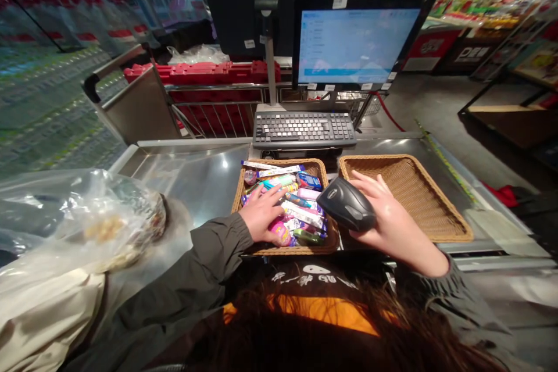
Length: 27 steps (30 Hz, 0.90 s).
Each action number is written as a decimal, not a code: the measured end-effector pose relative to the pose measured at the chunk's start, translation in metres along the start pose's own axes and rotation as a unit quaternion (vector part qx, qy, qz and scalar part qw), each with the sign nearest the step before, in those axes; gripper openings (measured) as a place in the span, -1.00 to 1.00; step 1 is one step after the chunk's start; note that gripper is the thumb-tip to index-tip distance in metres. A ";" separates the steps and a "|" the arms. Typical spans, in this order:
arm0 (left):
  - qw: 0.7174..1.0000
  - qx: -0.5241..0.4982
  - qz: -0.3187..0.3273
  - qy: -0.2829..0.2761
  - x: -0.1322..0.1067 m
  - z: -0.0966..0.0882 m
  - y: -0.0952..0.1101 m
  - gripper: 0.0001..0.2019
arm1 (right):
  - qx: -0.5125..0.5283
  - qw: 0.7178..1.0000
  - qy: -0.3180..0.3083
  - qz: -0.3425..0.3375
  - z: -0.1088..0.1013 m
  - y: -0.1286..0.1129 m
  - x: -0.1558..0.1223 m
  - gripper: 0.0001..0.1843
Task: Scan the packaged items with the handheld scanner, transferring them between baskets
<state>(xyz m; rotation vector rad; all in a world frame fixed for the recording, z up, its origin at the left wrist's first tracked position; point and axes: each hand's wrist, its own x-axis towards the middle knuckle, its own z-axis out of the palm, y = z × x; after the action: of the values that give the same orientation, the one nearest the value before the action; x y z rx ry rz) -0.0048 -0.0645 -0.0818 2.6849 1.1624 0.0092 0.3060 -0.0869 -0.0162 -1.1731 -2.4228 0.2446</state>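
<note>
Left hand (264,212), grip spread open, seemingly sorting packets (305,218) inside the filled basket (333,238); right hand (390,221) grips the scanner (346,206) at the basket's right rim. Lifting one calls for pinching!

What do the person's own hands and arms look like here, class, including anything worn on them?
The left hand and right hand are both ungloved. The left sleeve and right sleeve are long, dark grey and creased; the right cuff looks gathered. No marking shows on either sleeve.
</note>
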 end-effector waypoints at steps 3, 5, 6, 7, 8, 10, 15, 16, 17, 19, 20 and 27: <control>0.999 0.016 0.037 -0.019 0.006 -0.005 0.005 -0.46 | -0.012 0.999 0.020 0.025 -0.007 0.010 -0.011 -0.52; 0.998 0.027 0.057 -0.007 0.011 -0.010 0.009 -0.49 | -0.028 0.997 0.047 0.045 -0.014 0.020 -0.021 -0.51; 0.997 0.030 0.068 0.007 0.014 -0.014 0.011 -0.49 | -0.038 0.995 0.067 0.058 -0.019 0.026 -0.027 -0.51; 0.996 0.031 0.082 0.021 0.019 -0.018 0.013 -0.50 | -0.049 0.992 0.089 0.074 -0.024 0.033 -0.034 -0.52; 0.994 0.032 0.098 0.035 0.026 -0.023 0.015 -0.49 | -0.060 0.987 0.113 0.092 -0.029 0.039 -0.041 -0.51; 0.989 0.034 0.134 0.059 0.045 -0.034 0.022 -0.48 | -0.077 0.975 0.156 0.139 -0.040 0.051 -0.056 -0.46; 0.977 0.035 0.204 0.058 0.128 -0.047 0.048 -0.48 | -0.096 0.948 0.209 0.220 -0.057 0.074 -0.095 -0.34; 0.978 0.036 0.202 0.044 0.148 -0.044 0.056 -0.49 | -0.098 0.945 0.215 0.225 -0.058 0.077 -0.102 -0.34; 0.980 0.040 0.191 0.027 0.169 -0.039 0.065 -0.50 | -0.097 0.943 0.219 0.230 -0.058 0.080 -0.109 -0.35; 0.987 0.049 0.155 -0.020 0.212 -0.024 0.086 -0.47 | -0.093 0.941 0.216 0.243 -0.058 0.087 -0.121 -0.36; 0.988 0.058 0.134 -0.050 0.232 -0.014 0.098 -0.47 | -0.089 0.941 0.211 0.250 -0.058 0.090 -0.126 -0.36; 0.976 0.074 0.071 -0.191 0.332 0.074 0.175 -0.39 | -0.074 0.927 0.218 0.295 -0.063 0.109 -0.153 -0.38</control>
<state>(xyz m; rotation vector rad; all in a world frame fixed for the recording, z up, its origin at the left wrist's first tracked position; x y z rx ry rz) 0.3561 0.0442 -0.1459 2.7208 0.8814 -0.5648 0.4951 -0.1397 -0.0439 -1.7916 -1.6837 -0.0293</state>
